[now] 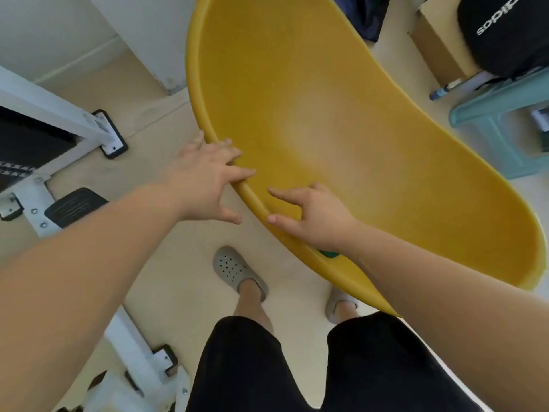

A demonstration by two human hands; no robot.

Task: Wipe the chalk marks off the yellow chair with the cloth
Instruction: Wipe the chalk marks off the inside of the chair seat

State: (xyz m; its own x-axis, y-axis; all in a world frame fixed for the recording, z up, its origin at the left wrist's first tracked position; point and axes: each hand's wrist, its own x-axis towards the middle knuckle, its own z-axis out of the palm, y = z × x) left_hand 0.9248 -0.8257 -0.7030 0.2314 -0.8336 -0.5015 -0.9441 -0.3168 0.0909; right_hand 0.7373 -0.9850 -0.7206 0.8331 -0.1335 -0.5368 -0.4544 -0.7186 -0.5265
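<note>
Left hand (205,176) lies flat, fingers spread, on the rim of the yellow chair (326,114) — right hand (312,215), at its four o'clock, is loosely half-curled, holding nothing, over that rim.

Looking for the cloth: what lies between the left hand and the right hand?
Between the left hand and right hand, the head view shows only the rim of the yellow chair and bare floor, nothing else.
</note>
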